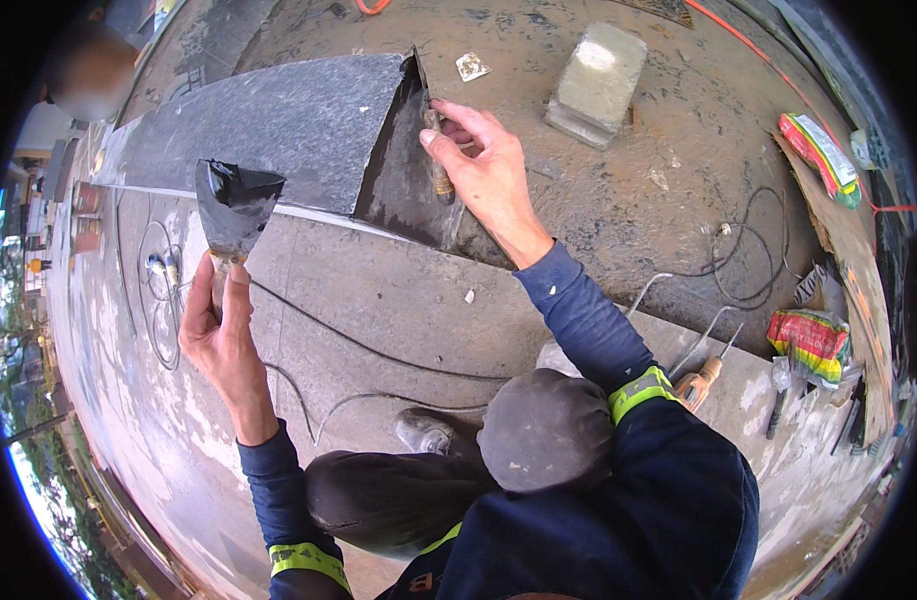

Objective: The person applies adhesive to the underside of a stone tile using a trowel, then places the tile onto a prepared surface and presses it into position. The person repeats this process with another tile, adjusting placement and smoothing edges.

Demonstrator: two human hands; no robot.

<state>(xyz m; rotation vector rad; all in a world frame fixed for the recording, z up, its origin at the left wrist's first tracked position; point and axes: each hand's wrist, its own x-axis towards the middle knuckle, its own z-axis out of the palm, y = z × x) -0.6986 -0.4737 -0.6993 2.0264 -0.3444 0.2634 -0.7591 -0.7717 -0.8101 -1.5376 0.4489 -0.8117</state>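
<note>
My left hand (223,335) pinches the handle of a putty knife (236,215), held up above the pavement. Its broad blade carries a glossy black paste near the top edge. In my right hand (483,165), thumb and fingers close on the worn handle of a second hand tool (439,170). The dark blade of that tool seems nearly edge-on, so its kind is hard to tell. Just left of it runs the end of a grey stone slab (278,115). Beside the slab's end lies a dark, wet-looking strip (403,185).
Paver blocks (598,85) sit at the far right. A black cable (378,355) crosses the concrete near my shoe (425,430). On the right are a red-and-yellow bag (813,345), another bag (821,160) and an orange-handled tool (700,383). Someone (90,75) is at the far left.
</note>
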